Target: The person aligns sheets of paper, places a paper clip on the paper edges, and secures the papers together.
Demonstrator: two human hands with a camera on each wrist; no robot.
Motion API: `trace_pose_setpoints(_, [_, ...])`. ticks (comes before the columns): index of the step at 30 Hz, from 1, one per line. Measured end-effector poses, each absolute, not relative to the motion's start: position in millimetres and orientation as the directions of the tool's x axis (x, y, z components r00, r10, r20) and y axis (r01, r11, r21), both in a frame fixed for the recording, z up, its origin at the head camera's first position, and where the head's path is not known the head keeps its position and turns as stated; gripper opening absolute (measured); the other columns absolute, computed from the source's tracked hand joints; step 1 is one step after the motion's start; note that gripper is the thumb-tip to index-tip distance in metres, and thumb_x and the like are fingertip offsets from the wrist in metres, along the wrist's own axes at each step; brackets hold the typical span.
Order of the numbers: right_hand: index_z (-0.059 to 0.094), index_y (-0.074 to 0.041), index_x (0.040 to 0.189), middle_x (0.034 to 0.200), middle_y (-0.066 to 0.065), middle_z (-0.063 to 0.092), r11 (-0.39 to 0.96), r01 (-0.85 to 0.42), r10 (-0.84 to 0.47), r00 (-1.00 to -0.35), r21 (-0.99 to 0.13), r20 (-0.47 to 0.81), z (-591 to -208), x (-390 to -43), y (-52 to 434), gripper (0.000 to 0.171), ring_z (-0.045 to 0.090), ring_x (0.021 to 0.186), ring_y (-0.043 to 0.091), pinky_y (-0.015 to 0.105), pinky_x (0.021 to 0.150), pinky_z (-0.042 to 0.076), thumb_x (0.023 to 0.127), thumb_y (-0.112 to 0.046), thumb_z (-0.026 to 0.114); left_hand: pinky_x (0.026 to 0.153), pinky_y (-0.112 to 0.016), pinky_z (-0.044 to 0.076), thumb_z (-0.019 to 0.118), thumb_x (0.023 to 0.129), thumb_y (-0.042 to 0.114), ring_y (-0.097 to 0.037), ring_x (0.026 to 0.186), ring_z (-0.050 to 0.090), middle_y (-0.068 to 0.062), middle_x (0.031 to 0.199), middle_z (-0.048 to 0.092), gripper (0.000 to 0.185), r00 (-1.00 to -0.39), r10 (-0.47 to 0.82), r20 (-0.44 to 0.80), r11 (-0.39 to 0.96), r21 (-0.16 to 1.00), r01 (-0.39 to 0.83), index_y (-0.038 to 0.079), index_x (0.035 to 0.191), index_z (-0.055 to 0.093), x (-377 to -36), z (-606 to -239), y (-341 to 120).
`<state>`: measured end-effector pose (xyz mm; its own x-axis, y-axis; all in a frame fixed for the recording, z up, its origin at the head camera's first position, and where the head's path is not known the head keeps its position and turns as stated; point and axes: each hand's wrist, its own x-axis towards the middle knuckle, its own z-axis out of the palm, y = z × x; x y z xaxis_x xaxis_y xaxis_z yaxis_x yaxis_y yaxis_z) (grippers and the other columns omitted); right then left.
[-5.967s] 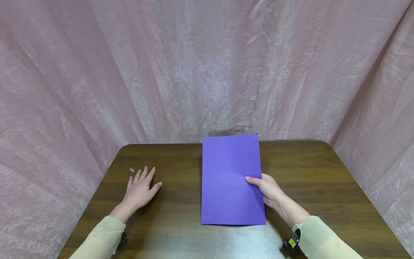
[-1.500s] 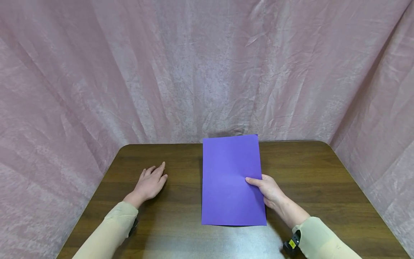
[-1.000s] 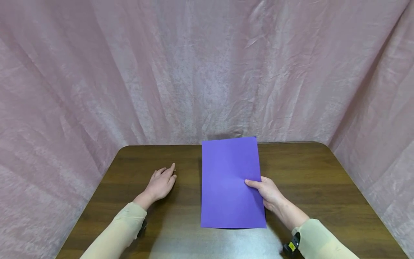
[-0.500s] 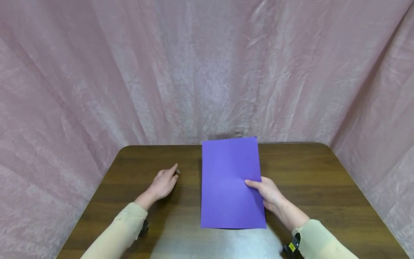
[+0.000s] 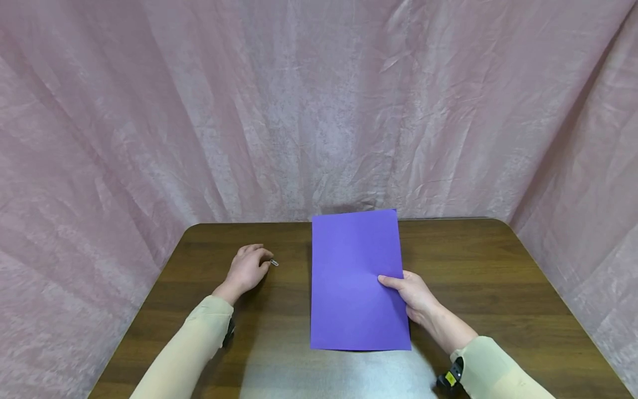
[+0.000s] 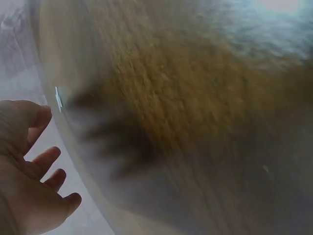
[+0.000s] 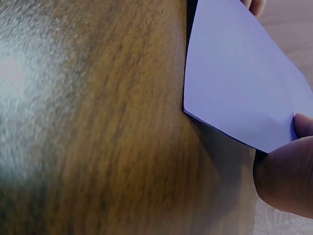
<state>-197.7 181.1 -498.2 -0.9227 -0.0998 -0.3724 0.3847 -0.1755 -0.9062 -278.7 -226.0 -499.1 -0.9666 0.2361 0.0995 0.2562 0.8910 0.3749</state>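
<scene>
Movement on the left side is the change: the left hand [image 5: 247,267], which lay flat near the left edge of the dark wood-grain surface [image 5: 498,277] six seconds ago, has travelled toward the middle, and its fingers now curl over a small silver wire paper clip [image 5: 273,262]. The clip sticks out just past the fingertips, touching them, and it has come along from its earlier spot near the left edge. In the left wrist view the clip [image 6: 58,98] is a pale sliver beside the forefinger [image 6: 36,117]. From this I judge the clip is being pinched or dragged toward the paper; whether it is lifted clear of the surface I cannot tell.

The right hand [image 5: 413,293] has not shifted. It grips the right edge of the purple rectangular sheet of paper [image 5: 356,277], thumb on top and fingers beneath, as the right wrist view shows with the thumb [image 7: 286,181] pressed at the sheet [image 7: 239,88]. The sheet lies at the centre of the surface, its long axis running from the person toward the pink crinkled fabric backdrop [image 5: 319,111], the far short edge reaching the surface's rear rim. The clip sits near the sheet's left edge, apart from it.
</scene>
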Motion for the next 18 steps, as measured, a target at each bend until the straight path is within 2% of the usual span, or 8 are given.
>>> trace_pose_setpoints(8, [0.068, -0.007, 0.104, 0.085, 0.007, 0.075, -0.179, 0.383, -0.095, -0.924, -0.906, -0.371, -500.0, -198.0, 183.2, 0.012, 0.074, 0.075, 0.022, 0.037, 0.067, 0.060, 0.096, -0.015, 0.072, 0.114, -0.063, 0.028, 0.067, 0.100, 0.020, -0.048, 0.140, 0.037, -0.023, 0.147, 0.052, 0.021, -0.975, 0.202, 0.087, 0.901, 0.374, 0.220, 0.009, 0.117, 0.073, -289.3, -505.8, -226.2])
trace_pose_setpoints(18, [0.068, -0.006, 0.106, 0.086, 0.007, 0.075, -0.177, 0.381, -0.097, -0.924, -0.908, -0.369, -499.8, -198.4, 183.8, 0.014, 0.073, 0.076, 0.022, 0.037, 0.068, 0.060, 0.096, -0.014, 0.072, 0.115, -0.061, 0.029, 0.069, 0.099, 0.020, -0.047, 0.140, 0.037, -0.025, 0.143, 0.055, 0.018, -0.969, 0.236, 0.075, 0.875, 0.417, 0.245, 0.009, 0.111, 0.074, -292.3, -508.4, -224.4])
